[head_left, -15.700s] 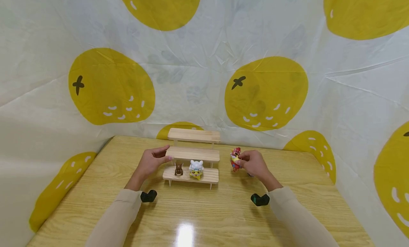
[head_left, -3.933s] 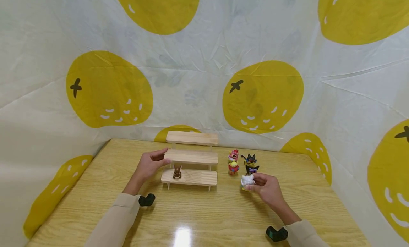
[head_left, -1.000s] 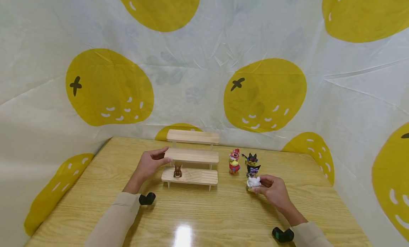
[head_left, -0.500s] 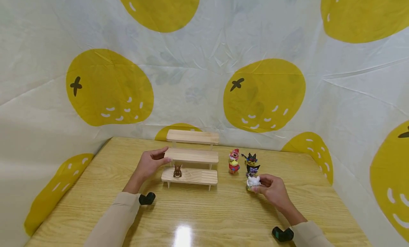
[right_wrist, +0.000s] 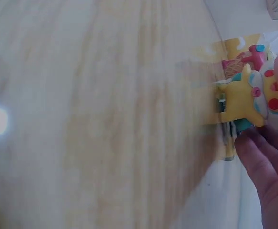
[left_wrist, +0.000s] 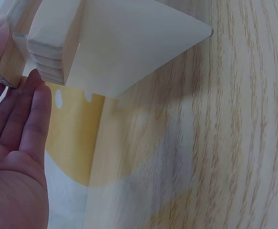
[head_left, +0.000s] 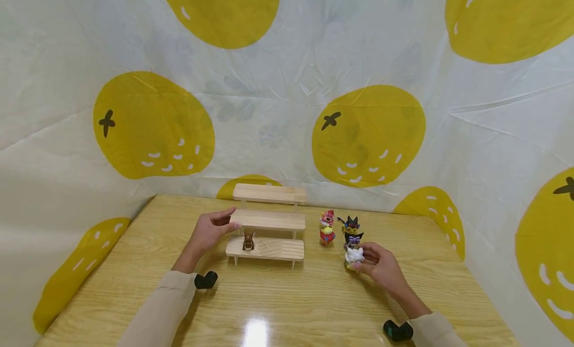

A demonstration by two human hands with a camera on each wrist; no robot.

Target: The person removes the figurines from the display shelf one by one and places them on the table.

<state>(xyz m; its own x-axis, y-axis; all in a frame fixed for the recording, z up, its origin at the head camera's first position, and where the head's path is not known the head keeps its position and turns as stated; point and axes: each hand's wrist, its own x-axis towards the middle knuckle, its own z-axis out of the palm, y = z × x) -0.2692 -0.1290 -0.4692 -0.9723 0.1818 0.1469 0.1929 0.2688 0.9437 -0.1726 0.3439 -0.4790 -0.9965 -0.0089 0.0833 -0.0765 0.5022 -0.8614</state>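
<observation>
My left hand [head_left: 208, 233] grips the left end of the middle board of a three-tier wooden display stand [head_left: 268, 220]. In the left wrist view, the thumb lies on one side of the board [left_wrist: 15, 52] and the fingers on the other. My right hand [head_left: 381, 268] pinches a figurine with a white hood [head_left: 355, 256] low over the table, right of the stand. The right wrist view shows its yellow body [right_wrist: 241, 100]. On the lowest board stands a small brown figurine [head_left: 248, 242].
Behind the held figurine stand a black-eared figurine with a purple bow [head_left: 354, 240] and a black-and-yellow one [head_left: 352, 224]. To their left are a red-and-yellow figurine [head_left: 327, 234] and a pink one with a red top [head_left: 329, 218]. A fruit-print cloth [head_left: 269, 112] hangs behind the wooden table [head_left: 287, 307].
Since the oldest frame, the white-hooded figurine has left the lowest board for my right hand, and the red figurine I held stands on the table. Within the last second, hardly anything moved.
</observation>
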